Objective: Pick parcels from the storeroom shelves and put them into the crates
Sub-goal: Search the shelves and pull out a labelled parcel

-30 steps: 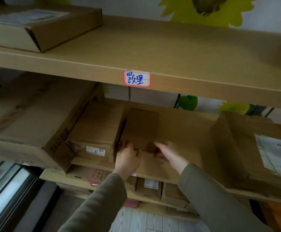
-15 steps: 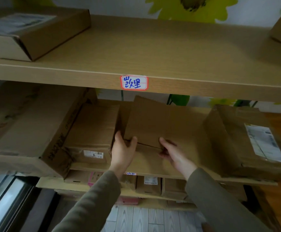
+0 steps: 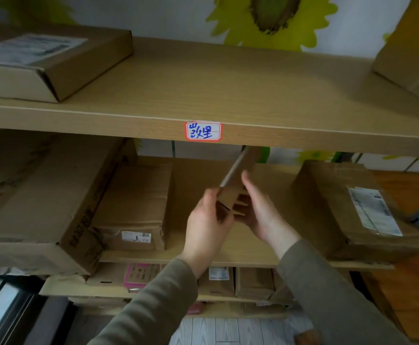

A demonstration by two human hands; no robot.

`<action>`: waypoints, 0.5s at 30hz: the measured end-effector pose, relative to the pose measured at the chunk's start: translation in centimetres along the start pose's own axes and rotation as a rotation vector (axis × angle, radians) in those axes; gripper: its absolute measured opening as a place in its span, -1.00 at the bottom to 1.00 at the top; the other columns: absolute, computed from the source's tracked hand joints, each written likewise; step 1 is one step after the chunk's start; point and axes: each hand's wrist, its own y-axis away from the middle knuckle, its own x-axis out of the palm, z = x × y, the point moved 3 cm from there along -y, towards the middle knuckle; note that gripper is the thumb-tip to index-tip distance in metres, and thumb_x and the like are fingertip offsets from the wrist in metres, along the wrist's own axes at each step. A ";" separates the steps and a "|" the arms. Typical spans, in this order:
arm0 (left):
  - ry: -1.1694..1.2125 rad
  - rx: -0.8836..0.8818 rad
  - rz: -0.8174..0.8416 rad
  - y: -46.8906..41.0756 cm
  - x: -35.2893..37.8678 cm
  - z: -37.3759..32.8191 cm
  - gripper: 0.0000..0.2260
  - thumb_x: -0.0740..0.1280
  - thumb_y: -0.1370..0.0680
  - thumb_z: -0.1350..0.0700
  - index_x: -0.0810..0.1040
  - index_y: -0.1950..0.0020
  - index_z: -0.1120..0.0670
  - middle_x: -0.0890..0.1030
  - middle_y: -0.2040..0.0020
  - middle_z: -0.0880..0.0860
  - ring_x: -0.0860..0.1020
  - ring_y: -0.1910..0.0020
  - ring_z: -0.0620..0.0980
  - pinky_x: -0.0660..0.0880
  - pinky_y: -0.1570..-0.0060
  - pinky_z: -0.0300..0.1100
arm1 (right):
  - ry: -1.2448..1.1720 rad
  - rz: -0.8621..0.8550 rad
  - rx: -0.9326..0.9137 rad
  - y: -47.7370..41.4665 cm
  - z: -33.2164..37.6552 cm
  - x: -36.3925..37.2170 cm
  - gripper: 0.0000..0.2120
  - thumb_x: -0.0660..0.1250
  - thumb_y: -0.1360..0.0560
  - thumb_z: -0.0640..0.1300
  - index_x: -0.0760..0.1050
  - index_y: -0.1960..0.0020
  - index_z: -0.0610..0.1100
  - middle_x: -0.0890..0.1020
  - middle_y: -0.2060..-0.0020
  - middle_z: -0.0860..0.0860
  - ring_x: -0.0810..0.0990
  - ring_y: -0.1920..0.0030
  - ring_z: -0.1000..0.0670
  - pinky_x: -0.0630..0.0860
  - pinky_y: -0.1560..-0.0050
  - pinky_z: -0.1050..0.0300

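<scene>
While both hands are up at the middle shelf, the head view shows a thin cardboard parcel held between them, turned on edge and tilted, clear of the board beneath. The left hand has its fingers curled round the parcel's lower end. The right hand grips the other side, thumb lying along the upper face and fingers tucked under it. The parcel's far end rises to the underside of the upper shelf, just right of a red-bordered label with blue handwriting (I cannot tell whether the two touch).

Boxes flank the gap where the hands work. Just to the left lies a medium box with a small white sticker on its front, and beyond it a large carton overhangs the shelf edge. To the right sits a box with a shipping label, well apart from the hands. On the upper shelf lie a flat box at the left and another box at the far right. Below, small boxes line the lower shelf. A sunflower picture covers the wall behind.
</scene>
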 end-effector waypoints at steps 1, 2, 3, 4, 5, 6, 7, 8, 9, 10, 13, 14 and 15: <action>-0.126 0.105 0.032 0.1 0.4 0.1 -0.58 0.44 -0.39 0.27 0.46 -0.22 0.19 0.61 -0.08 0.13 0.62 -0.04 0.07 0.57 -0.03 -0.13 | -0.076 0.007 0.009 0.0 0.1 -0.1 -0.39 0.40 -0.28 0.21 0.50 -0.19 -0.16 0.64 -0.06 -0.16 0.62 -0.04 -0.12 0.57 0.09 0.01; -0.222 0.177 0.086 0.4 0.7 0.2 -0.55 0.46 -0.38 0.25 0.47 -0.25 0.20 0.59 -0.15 0.17 0.59 -0.12 0.11 0.54 -0.09 -0.08 | -0.112 -0.006 0.006 0.1 0.2 -0.2 -0.47 0.42 -0.33 0.11 0.50 -0.19 -0.18 0.64 -0.06 -0.17 0.62 0.00 -0.11 0.57 0.15 0.05; -0.252 0.187 0.177 0.6 1.0 0.4 -0.51 0.46 -0.39 0.20 0.45 -0.29 0.19 0.53 -0.24 0.17 0.52 -0.23 0.11 0.48 -0.20 -0.07 | -0.115 -0.039 0.002 0.0 0.2 -0.4 -0.56 0.42 -0.40 -0.02 0.51 -0.20 -0.21 0.63 -0.08 -0.19 0.62 0.01 -0.11 0.57 0.16 0.07; -0.221 0.166 0.271 0.9 1.2 0.7 -0.48 0.45 -0.41 0.12 0.42 -0.34 0.16 0.46 -0.33 0.14 0.44 -0.32 0.08 0.40 -0.29 -0.10 | -0.111 -0.075 -0.005 0.0 0.1 -0.6 -0.63 0.38 -0.45 -0.15 0.50 -0.22 -0.24 0.62 -0.10 -0.21 0.61 0.02 -0.11 0.56 0.13 0.07; -0.162 0.137 0.315 1.2 1.2 1.0 -0.47 0.44 -0.43 0.05 0.41 -0.35 0.13 0.41 -0.38 0.09 0.38 -0.37 0.04 0.34 -0.34 -0.13 | -0.108 -0.098 -0.007 -0.1 0.0 -1.0 -0.66 0.33 -0.47 -0.24 0.49 -0.23 -0.28 0.61 -0.12 -0.24 0.60 0.04 -0.12 0.53 0.10 0.06; -0.094 0.090 0.304 1.4 0.8 1.4 -0.49 0.42 -0.45 0.02 0.42 -0.35 0.10 0.38 -0.39 0.04 0.36 -0.37 0.00 0.34 -0.34 -0.16 | -0.105 -0.108 0.001 -0.1 -0.1 -1.3 -0.67 0.29 -0.47 -0.29 0.49 -0.23 -0.31 0.60 -0.11 -0.26 0.59 0.05 -0.13 0.52 0.09 0.06; -0.033 0.026 0.246 1.4 0.3 1.8 -0.52 0.40 -0.47 0.02 0.41 -0.35 0.09 0.37 -0.39 0.02 0.37 -0.35 -0.03 0.36 -0.33 -0.15 | -0.090 -0.101 0.017 0.1 -0.1 -1.6 -0.68 0.27 -0.47 -0.30 0.49 -0.22 -0.31 0.60 -0.08 -0.26 0.58 0.07 -0.12 0.51 0.08 0.05; 0.011 -0.041 0.156 1.3 -0.3 2.2 -0.55 0.37 -0.50 0.04 0.40 -0.36 0.09 0.39 -0.37 0.02 0.39 -0.34 -0.03 0.40 -0.31 -0.12 | -0.061 -0.081 0.034 0.4 -0.1 -1.8 -0.71 0.26 -0.48 -0.28 0.51 -0.19 -0.28 0.61 -0.03 -0.23 0.58 0.09 -0.11 0.50 0.07 0.04; 0.028 -0.122 0.067 1.0 -0.9 2.7 -0.56 0.34 -0.52 0.07 0.38 -0.37 0.11 0.41 -0.36 0.05 0.41 -0.33 -0.01 0.41 -0.31 -0.09 | -0.017 -0.051 0.046 0.6 -0.1 -2.1 -0.76 0.25 -0.49 -0.25 0.53 -0.13 -0.24 0.63 0.03 -0.19 0.58 0.10 -0.09 0.50 0.04 0.04; 0.039 -0.221 0.012 0.7 -1.4 3.2 -0.55 0.32 -0.53 0.09 0.34 -0.40 0.13 0.41 -0.36 0.07 0.40 -0.34 0.01 0.38 -0.33 -0.09 | 0.019 -0.030 0.052 0.7 -0.1 -2.3 -0.82 0.24 -0.50 -0.23 0.55 -0.05 -0.19 0.64 0.10 -0.15 0.59 0.12 -0.07 0.50 0.02 0.03; 0.179 -0.484 0.034 0.0 -2.0 4.3 -0.56 0.26 -0.57 0.14 0.28 -0.43 0.18 0.44 -0.34 0.11 0.44 -0.26 0.01 0.40 -0.23 -0.16 | 0.039 -0.013 0.054 0.8 -0.1 -2.3 -0.86 0.20 -0.51 -0.21 0.54 0.08 -0.14 0.61 0.21 -0.10 0.57 0.18 -0.05 0.49 0.10 0.06; 0.237 -0.519 0.061 0.0 -1.9 4.4 -0.61 0.24 -0.58 0.16 0.32 -0.39 0.19 0.49 -0.30 0.12 0.48 -0.17 -0.01 0.42 -0.15 -0.19 | 0.044 -0.015 0.055 0.8 -0.2 -2.2 -0.86 0.20 -0.51 -0.20 0.54 0.09 -0.14 0.61 0.21 -0.10 0.56 0.18 -0.05 0.49 0.10 0.06; 0.275 -0.537 0.076 0.0 -2.0 4.3 -0.65 0.22 -0.59 0.17 0.36 -0.37 0.20 0.52 -0.26 0.12 0.49 -0.12 -0.04 0.43 -0.10 -0.21 | 0.050 -0.020 0.057 0.7 -0.3 -2.1 -0.86 0.20 -0.51 -0.19 0.54 0.09 -0.13 0.61 0.21 -0.10 0.56 0.18 -0.06 0.48 0.10 0.06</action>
